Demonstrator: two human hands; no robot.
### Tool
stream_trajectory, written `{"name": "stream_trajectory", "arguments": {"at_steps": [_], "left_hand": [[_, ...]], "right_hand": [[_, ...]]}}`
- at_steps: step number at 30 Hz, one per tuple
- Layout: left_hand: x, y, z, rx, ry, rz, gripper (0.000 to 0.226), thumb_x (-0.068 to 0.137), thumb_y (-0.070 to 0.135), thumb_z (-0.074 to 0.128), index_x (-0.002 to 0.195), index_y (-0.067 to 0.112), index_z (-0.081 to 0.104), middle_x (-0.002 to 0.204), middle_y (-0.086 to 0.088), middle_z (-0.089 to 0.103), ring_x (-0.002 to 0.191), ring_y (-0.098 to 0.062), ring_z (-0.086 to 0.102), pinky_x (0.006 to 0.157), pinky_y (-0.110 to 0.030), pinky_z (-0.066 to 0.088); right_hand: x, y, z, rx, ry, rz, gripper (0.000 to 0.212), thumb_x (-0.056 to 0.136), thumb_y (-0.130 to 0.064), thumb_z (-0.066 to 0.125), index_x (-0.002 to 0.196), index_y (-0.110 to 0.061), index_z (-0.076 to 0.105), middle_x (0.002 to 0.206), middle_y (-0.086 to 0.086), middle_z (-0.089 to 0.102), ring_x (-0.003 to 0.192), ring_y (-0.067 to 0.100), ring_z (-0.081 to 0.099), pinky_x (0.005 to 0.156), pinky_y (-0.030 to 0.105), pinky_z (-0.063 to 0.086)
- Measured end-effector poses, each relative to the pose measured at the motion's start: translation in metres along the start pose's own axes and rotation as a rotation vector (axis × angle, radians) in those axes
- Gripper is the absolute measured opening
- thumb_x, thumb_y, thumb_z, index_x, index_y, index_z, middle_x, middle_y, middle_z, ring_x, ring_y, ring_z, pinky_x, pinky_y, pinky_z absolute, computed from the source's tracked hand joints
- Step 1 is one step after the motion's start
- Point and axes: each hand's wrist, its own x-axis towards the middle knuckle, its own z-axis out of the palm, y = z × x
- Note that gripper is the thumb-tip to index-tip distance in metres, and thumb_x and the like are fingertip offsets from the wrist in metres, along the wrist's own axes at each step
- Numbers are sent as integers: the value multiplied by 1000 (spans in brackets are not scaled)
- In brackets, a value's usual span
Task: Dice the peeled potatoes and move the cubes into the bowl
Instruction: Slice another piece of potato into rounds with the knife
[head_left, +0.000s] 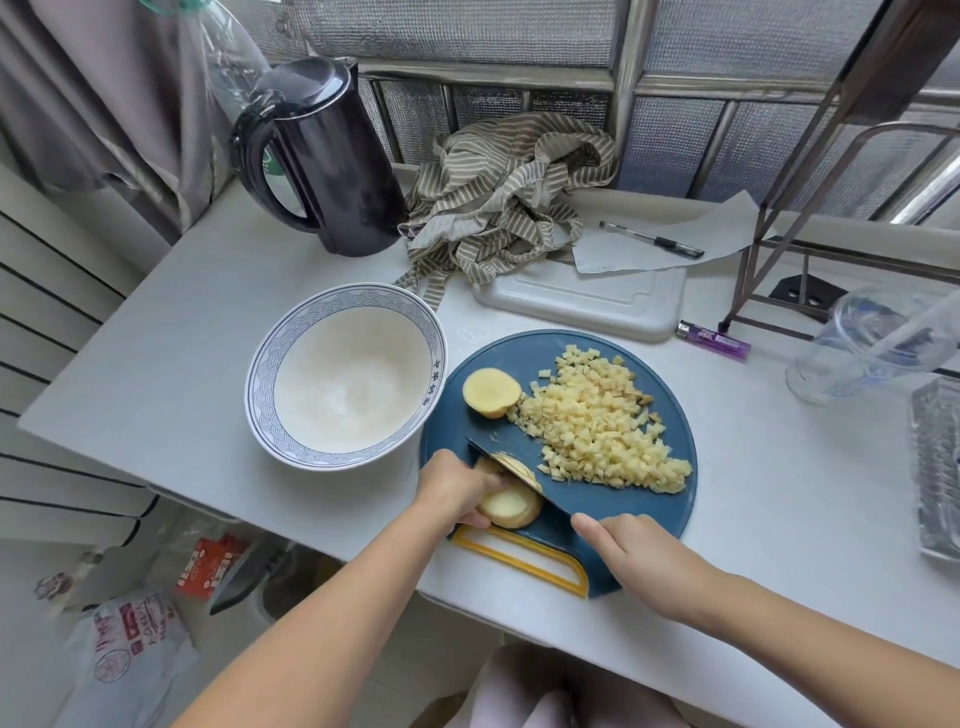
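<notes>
Left grip (457, 488): fingers curled over the near-left side of a peeled pale-yellow potato chunk (511, 506), clamping it to the board. The chunk is rounded and smooth, with a flat round cut face turned up toward the camera.

Right grip (628, 551): clenched around the handle of a dark flat-bladed knife (553, 512), index finger laid forward along the spine. The handle itself is hidden in the hand. The blade's long axis runs diagonally from near-right to far-left, tip pointing away toward the bowl. The edge is down in the chunk, with a thin pale slice leaning against the blade's far side.

All of this sits on a round dark-blue plastic cutting board (498, 348) with a yellow-framed handle slot at its near edge. On the right half of the board is a loose heap of small pale potato cubes (597, 421), matte and roughly square. At the far-left of the heap, touching it, is another peeled potato half (491, 392), cut face up and slightly tilted.

Just left of the board is a white ceramic bowl with a blue wave-pattern rim (270, 358), glossy inside, with no cubes in it.

Everything rests on a white smooth desk (182, 322). At the back of it are:
- a black glossy electric kettle (332, 171)
- a crumpled beige-striped cloth (498, 208)
- a white rectangular plastic board (587, 306), with a sheet of paper (675, 223) and a black pen (652, 240) on top
- a purple lighter (714, 340)
- a clear plastic cup (831, 364) at the right
</notes>
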Motion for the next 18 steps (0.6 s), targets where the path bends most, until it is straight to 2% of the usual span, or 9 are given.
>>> {"name": "stream_trajectory", "arguments": {"at_steps": [3, 7, 11, 13, 15, 18], "left_hand": [[-1, -1, 2, 8, 24, 30, 34, 81, 24, 76, 96, 2, 56, 95, -14, 62, 56, -25, 68, 63, -32, 59], [0, -4, 4, 32, 41, 34, 36, 82, 25, 75, 100, 0, 57, 98, -17, 64, 53, -24, 67, 68, -35, 60], [-1, -3, 2, 22, 49, 8, 47, 77, 35, 80, 98, 1, 55, 86, -13, 66, 44, -16, 63, 47, -23, 52], [-2, -4, 0, 7, 50, -25, 51, 74, 40, 81, 93, 6, 49, 72, -9, 63, 42, -14, 62, 45, -21, 47], [-2, -5, 0, -19, 47, -29, 53, 73, 43, 81, 92, 6, 48, 70, -7, 61, 46, -16, 63, 49, -23, 51], [-1, -7, -1, -50, 7, -27, 59, 72, 46, 80, 104, 4, 53, 85, -8, 64, 58, -19, 68, 70, -32, 60]], "right_hand": [[0, -2, 4, 2, 32, 10, 58, 103, -53, 22, 62, -13, 33, 58, 1, 37, 52, 13, 34, 56, 25, 30], [0, -4, 11, -5, 70, 15, 59, 103, -54, 22, 61, -14, 37, 57, 0, 40, 53, 13, 37, 57, 28, 32], [-2, 5, 6, 200, 27, 25, 59, 102, -55, 26, 61, -14, 35, 52, -2, 38, 47, 12, 33, 57, 28, 32], [-6, 11, 3, 299, 7, 32, 59, 101, -57, 29, 60, -15, 36, 47, -5, 38, 43, 12, 32, 57, 29, 33], [-9, 15, 2, 306, 5, 40, 59, 100, -57, 30, 61, -15, 38, 46, -6, 38, 41, 11, 31, 54, 27, 32], [-14, 15, 3, 317, 16, 42, 56, 99, -58, 32, 65, -15, 40, 48, -7, 36, 41, 9, 30, 50, 24, 30]]}}
